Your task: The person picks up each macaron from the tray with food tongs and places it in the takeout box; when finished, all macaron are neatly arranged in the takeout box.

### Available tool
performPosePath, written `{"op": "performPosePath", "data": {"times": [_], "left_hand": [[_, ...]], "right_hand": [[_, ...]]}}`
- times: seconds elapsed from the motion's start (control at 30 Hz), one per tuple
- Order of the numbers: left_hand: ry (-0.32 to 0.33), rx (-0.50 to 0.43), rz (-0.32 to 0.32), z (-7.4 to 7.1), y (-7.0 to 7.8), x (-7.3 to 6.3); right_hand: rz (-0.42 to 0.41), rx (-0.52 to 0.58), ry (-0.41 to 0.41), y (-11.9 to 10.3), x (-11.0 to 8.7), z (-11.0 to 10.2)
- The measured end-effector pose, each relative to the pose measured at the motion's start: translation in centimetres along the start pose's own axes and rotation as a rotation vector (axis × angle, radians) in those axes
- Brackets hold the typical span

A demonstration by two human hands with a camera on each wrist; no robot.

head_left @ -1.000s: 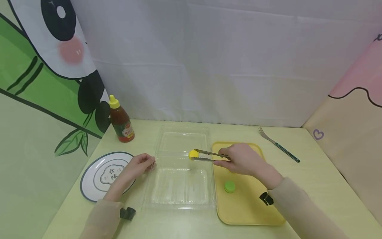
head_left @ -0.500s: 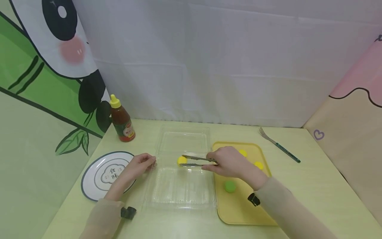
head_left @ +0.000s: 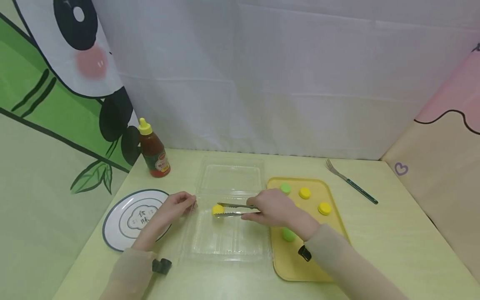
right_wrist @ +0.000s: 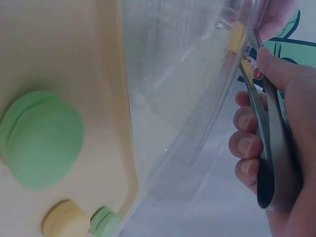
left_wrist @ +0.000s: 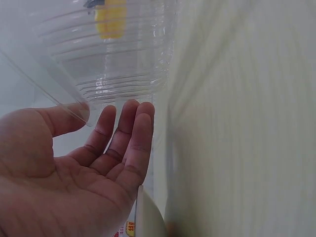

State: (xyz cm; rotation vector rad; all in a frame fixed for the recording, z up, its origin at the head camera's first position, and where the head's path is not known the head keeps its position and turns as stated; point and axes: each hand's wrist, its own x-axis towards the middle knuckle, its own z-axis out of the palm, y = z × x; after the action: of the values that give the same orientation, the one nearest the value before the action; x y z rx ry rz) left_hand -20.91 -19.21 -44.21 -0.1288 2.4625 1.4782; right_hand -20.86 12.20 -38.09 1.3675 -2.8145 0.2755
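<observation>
My right hand [head_left: 273,207] grips metal tongs [head_left: 236,205], whose toothed ends hold a yellow macaron [head_left: 217,210] over the left part of a clear plastic container [head_left: 232,256]. In the right wrist view, the fingers wrap around the tongs [right_wrist: 277,163] from both sides. My left hand [head_left: 177,206] is at the container's left edge; in the left wrist view its thumb [left_wrist: 74,118] lies against the clear rim, and the bent fingers [left_wrist: 139,136] reach the side wall. The lid [head_left: 230,177] is folded back, away from me.
Right of the container, a yellow tray [head_left: 300,268] bears several macarons, including a yellow one [head_left: 324,208] and a green one [head_left: 285,188]. A fork [head_left: 352,183] lies beyond the tray. At the left are a plate [head_left: 120,225] and a sauce bottle [head_left: 155,154].
My right hand has moved left and toward me, carrying the yellow macaron in the tongs from the container's right side to its left part. My left hand has stayed at the edge.
</observation>
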Motion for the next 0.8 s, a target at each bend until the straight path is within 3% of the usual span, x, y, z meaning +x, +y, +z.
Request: {"op": "performPosePath", "data": {"times": [0.27, 0.8], "left_hand": [[-0.006, -0.009, 0.022, -0.1, -0.1, 0.0], [-0.007, -0.003, 0.026, -0.1, -0.1, 0.0]], "right_hand": [[-0.037, -0.027, 0.0, -0.3, 1.1, 1.4], [-0.022, -0.031, -0.01, -1.0, 1.9, 2.8]]}}
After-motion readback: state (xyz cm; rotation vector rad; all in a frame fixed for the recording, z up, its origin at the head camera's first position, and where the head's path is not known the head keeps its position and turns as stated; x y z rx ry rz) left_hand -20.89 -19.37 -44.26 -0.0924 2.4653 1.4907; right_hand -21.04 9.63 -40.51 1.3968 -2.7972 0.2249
